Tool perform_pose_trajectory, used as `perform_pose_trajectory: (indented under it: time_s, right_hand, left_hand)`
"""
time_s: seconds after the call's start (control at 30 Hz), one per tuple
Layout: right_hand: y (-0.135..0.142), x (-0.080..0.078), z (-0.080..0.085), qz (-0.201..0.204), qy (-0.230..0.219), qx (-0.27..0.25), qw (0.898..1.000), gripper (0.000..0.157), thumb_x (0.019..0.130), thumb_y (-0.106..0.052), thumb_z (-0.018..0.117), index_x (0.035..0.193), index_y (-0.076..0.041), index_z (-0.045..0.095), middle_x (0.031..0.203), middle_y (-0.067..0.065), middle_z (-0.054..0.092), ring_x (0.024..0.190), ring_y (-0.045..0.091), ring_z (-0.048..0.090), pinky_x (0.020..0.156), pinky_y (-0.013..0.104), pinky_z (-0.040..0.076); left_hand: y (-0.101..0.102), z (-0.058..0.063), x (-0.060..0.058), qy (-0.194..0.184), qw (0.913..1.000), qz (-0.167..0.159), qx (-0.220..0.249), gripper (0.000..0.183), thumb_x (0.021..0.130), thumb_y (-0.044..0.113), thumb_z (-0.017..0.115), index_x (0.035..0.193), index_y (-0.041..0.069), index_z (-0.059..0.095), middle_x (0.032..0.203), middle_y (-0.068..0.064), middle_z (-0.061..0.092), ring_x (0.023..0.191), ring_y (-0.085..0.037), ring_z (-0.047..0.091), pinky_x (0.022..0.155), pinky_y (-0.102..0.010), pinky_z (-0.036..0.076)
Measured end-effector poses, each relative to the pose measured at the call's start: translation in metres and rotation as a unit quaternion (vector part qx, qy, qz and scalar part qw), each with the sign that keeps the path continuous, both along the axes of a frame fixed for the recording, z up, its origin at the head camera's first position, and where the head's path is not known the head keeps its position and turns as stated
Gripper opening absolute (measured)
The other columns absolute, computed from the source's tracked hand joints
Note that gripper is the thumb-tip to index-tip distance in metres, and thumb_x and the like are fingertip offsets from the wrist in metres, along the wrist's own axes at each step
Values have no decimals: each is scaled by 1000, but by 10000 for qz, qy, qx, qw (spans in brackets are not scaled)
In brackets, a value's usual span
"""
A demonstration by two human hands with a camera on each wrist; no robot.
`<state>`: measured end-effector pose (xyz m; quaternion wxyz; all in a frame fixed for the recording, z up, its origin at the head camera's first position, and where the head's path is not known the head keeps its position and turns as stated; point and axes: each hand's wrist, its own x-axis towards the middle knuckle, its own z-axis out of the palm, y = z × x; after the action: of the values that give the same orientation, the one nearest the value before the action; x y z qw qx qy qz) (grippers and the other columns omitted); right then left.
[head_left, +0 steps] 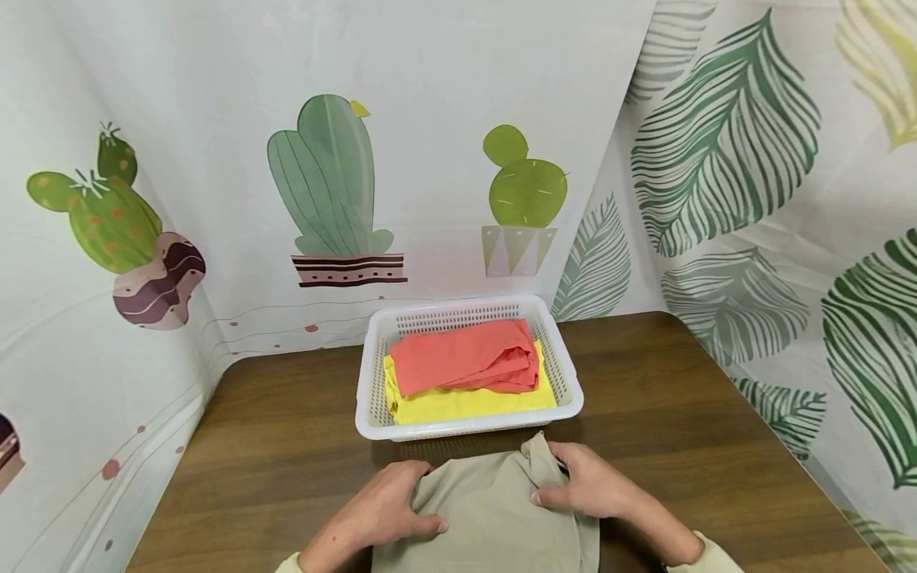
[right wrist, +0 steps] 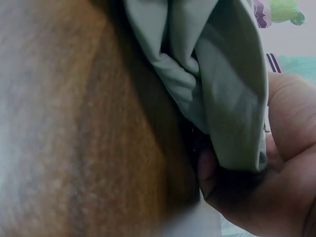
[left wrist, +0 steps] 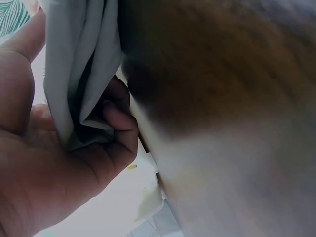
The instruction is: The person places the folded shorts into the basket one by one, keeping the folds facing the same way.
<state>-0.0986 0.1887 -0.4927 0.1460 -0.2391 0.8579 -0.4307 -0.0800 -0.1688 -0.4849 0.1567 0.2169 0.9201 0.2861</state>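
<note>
A folded grey-green cloth garment [head_left: 494, 509] lies at the front of the table, between the two hands. My left hand [head_left: 390, 505] grips its left side, thumb on top and the other fingers curled underneath, as the left wrist view shows around the cloth [left wrist: 81, 59]. At the far right corner my right hand [head_left: 591, 481] holds the folded edge, thumb above. In the right wrist view the fingers curl beneath the layered cloth [right wrist: 234, 98]. Just beyond stands a white plastic basket [head_left: 469, 428] with a folded red cloth [head_left: 458, 362] on top of a yellow one [head_left: 473, 406].
The brown wooden table [head_left: 286, 430] runs back to a white hanging sheet [head_left: 444, 159] printed with cacti. A leaf-patterned sheet [head_left: 723, 159] hangs along the right side. Wood surface shows on both sides of the basket.
</note>
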Motion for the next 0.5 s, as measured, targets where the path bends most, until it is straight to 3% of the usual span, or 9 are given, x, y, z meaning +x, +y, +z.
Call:
perform_pose_trajectory:
  time_s: [0.33,0.5]
  right_hand:
    - [-1,1,-4,-9,288,33,9996,48,82,-31,92,121,-17,67,102,-12,69,95,5,62,86,27,54]
    - [-1,2,-3,10,182,-19,9998,41,81,-29,92,112,-18,68,94,-12,69,88,4,62,80,26,54]
  left_hand:
    - [1,-1,-1,-141,9996,-99,242,61,79,49,92,120,11,68,92,11,67,80,-4,60,70,-29,52]
    - [2,0,-1,-97,9992,-174,344,52,79,47,92,113,18,67,83,15,62,72,-2,57,66,-27,50]
